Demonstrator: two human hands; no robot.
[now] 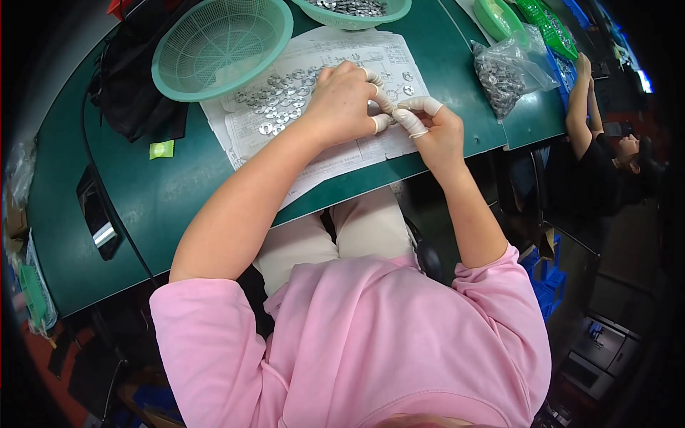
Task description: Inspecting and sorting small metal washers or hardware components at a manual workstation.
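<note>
White finger cots cover several fingertips of both my hands. My left hand [344, 101] and my right hand [440, 135] meet fingertip to fingertip over the front right part of a printed paper sheet [335, 158]. Their fingers are closed in a pinch, and what they pinch is mostly hidden by the fingertips. A bit of grey metal shows between the left fingers. Beside my left hand, many small round metal discs with holes [272, 112] lie loosely grouped on the sheet. A single disc [408, 90] rests beyond my right fingertips.
A mint-green mesh basket [168, 71] overlaps the sheet's far left; another basket [364, 23] holds metal parts. A clear bag of parts [497, 78] lies right. Left are a phone [93, 207], a cable, a green packet [162, 149] and a black bag [135, 78]. Another person [581, 107] sits right.
</note>
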